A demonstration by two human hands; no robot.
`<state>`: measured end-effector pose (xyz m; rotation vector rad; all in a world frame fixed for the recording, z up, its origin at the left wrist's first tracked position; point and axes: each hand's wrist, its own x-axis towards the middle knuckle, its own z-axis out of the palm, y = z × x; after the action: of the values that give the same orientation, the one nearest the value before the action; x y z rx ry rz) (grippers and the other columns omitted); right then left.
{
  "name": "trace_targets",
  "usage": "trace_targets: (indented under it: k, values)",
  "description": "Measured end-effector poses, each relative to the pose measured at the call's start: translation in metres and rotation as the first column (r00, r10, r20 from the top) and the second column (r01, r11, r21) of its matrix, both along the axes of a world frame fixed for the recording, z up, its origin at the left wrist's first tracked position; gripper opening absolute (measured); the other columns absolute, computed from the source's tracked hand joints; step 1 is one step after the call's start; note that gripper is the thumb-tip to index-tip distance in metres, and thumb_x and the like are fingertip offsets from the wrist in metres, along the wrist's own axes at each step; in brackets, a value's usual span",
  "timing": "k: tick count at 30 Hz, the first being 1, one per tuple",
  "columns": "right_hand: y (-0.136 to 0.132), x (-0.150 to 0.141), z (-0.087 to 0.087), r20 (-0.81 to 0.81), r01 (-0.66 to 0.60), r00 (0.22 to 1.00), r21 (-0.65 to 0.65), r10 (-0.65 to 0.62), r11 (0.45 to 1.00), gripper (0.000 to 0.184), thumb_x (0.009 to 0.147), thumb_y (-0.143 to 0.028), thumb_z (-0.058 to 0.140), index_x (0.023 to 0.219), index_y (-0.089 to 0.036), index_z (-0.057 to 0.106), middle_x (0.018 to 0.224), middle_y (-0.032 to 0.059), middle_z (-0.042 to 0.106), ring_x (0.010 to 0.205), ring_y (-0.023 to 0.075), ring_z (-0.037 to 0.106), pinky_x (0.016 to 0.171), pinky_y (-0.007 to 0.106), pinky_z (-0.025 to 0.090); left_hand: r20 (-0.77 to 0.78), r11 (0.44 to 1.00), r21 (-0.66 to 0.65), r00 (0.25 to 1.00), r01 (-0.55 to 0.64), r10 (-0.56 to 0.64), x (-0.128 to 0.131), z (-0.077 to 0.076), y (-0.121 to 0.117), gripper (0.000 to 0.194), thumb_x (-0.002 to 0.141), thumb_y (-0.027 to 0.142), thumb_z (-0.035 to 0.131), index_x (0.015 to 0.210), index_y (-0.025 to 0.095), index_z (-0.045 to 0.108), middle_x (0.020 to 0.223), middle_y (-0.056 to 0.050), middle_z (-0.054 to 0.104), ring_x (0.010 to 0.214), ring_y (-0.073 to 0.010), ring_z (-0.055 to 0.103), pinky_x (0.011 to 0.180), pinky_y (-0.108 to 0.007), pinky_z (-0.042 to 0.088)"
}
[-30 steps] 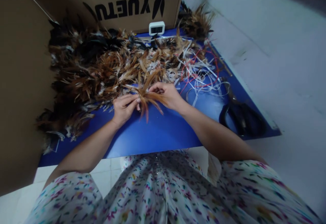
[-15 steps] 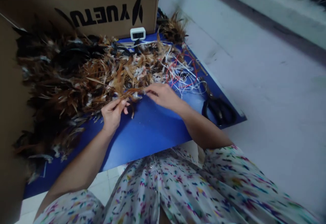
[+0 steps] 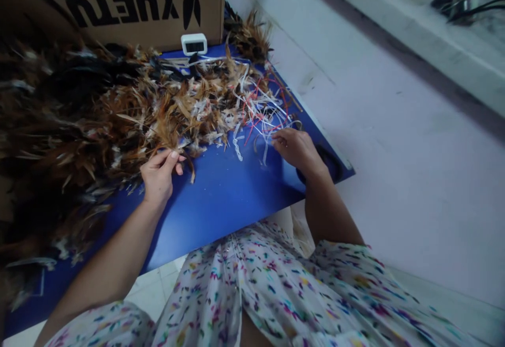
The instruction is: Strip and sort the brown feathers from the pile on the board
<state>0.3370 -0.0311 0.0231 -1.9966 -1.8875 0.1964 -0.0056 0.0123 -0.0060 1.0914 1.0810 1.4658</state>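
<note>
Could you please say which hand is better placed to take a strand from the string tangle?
Probably the right hand: it is close beside the string tangle, though whether it holds anything is unclear. The left hand is farther away and appears to pinch brown feathers.

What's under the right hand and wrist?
Beneath the right hand and wrist: blue tabletop, plus black handle loops showing on either side. The part between is covered, so unseen.
</note>
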Motion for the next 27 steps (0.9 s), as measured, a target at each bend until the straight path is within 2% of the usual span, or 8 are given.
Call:
trace_targets:
  k: [4,10,14,16,19,22,25,27]
  values:
    - [-0.015,-0.014,-0.009,0.046,0.043,0.998,-0.039,-0.041,0.998,0.015,0.088,-0.031,0.064,0.09,-0.018,0.07,0.088,0.0083,0.071,0.078,0.0222,0.065,0.073,0.034,0.047,-0.007,1.0,-0.005,1.0,0.003,-0.003,0.0,0.001,-0.001,0.026,0.066,0.038,0.088,0.073,0.015,0.077,0.066,-0.004,0.074,0.041,-0.0055,0.052,0.045,-0.021,0.043]
    - [-0.02,-0.038,-0.014,0.073,0.034,0.997,-0.113,-0.025,0.993,0.016,0.094,-0.023,0.049,0.093,-0.017,0.064,0.098,0.0141,0.07,0.088,0.0273,0.065,0.075,0.037,0.046,-0.019,1.0,-0.015,1.0,0.002,-0.002,0.001,0.004,-0.002,0.026,0.066,0.037,0.088,0.072,0.014,0.076,0.066,-0.003,0.073,0.041,-0.005,0.051,0.045,-0.021,0.043]
    - [-0.023,-0.033,-0.014,-0.145,-0.126,0.983,-0.075,0.114,0.989,0.016,0.092,-0.026,0.052,0.084,-0.019,0.063,0.088,0.0088,0.069,0.082,0.0223,0.064,0.075,0.033,0.046,-0.016,1.0,-0.016,1.0,0.014,-0.014,0.001,0.003,-0.002,0.025,0.067,0.036,0.087,0.074,0.014,0.076,0.067,-0.003,0.073,0.041,-0.0047,0.051,0.045,-0.02,0.042]
    - [-0.023,-0.025,-0.015,-0.238,-0.159,0.96,-0.017,0.15,0.987,0.019,0.093,-0.031,0.053,0.081,-0.02,0.064,0.083,0.0063,0.069,0.079,0.0201,0.064,0.075,0.032,0.047,-0.021,1.0,-0.012,1.0,0.018,-0.018,0.0,0.002,-0.002,0.025,0.067,0.036,0.087,0.074,0.015,0.077,0.067,-0.003,0.074,0.041,-0.0049,0.052,0.045,-0.021,0.042]
    - [-0.017,-0.016,-0.018,-0.211,0.017,0.977,0.065,-0.003,0.998,0.017,0.091,-0.032,0.056,0.085,-0.021,0.066,0.084,0.0062,0.071,0.08,0.021,0.066,0.077,0.033,0.048,-0.022,1.0,-0.01,1.0,0.019,-0.019,0.0,0.001,-0.001,0.024,0.067,0.037,0.087,0.074,0.015,0.078,0.067,-0.003,0.074,0.042,-0.005,0.052,0.046,-0.021,0.043]
    - [-0.006,-0.018,-0.022,-0.072,0.198,0.978,0.036,-0.195,0.98,0.015,0.088,-0.032,0.061,0.093,-0.019,0.067,0.091,0.0093,0.073,0.082,0.0241,0.067,0.074,0.035,0.048,-0.021,1.0,-0.013,0.999,0.024,-0.024,0.0,0.001,-0.001,0.025,0.067,0.037,0.087,0.074,0.016,0.078,0.067,-0.002,0.074,0.042,-0.005,0.052,0.047,-0.021,0.044]
    - [0.002,-0.023,-0.025,0.058,0.222,0.973,0.001,-0.221,0.975,0.016,0.091,-0.029,0.055,0.094,-0.018,0.067,0.1,0.0139,0.074,0.08,0.0245,0.066,0.07,0.034,0.046,-0.019,1.0,-0.023,1.0,0.017,-0.018,0.0,0.0,-0.001,0.027,0.067,0.038,0.087,0.077,0.016,0.078,0.068,-0.002,0.074,0.042,-0.0049,0.052,0.046,-0.021,0.043]
    - [0.004,-0.022,-0.026,0.037,0.197,0.98,0.015,-0.197,0.98,0.015,0.09,-0.025,0.052,0.09,-0.018,0.065,0.097,0.0134,0.073,0.076,0.0221,0.065,0.068,0.033,0.045,-0.024,1.0,-0.027,1.0,0.01,-0.011,-0.001,0.0,-0.001,0.028,0.066,0.039,0.087,0.077,0.015,0.077,0.068,-0.003,0.075,0.042,-0.0049,0.052,0.046,-0.02,0.042]
